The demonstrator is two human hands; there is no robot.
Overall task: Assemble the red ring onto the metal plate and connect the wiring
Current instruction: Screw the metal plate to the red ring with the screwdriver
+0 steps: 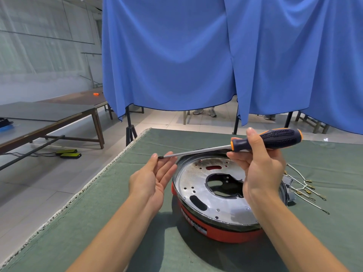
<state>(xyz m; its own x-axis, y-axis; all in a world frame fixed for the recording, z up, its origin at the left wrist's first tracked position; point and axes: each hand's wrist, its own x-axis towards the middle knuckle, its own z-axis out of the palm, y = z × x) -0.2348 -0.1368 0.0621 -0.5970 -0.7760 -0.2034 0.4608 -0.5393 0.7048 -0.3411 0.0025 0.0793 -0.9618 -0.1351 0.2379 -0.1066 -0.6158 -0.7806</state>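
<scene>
A round metal plate (220,195) with holes and a large cut-out lies on top of the red ring (225,232) on the green table cover. My right hand (259,169) grips a screwdriver (275,139) by its black and orange handle, above the plate. The shaft points left and its tip touches the fingertips of my left hand (155,177), which is held palm up with straight fingers to the left of the plate. White wires with metal terminals (306,187) lie on the cover to the right of the plate.
The green-covered table (98,222) has its left edge running diagonally, with floor beyond. A blue curtain (196,55) hangs behind the table. Long tables (49,118) stand at the far left. Someone's shoes (204,111) show under the curtain.
</scene>
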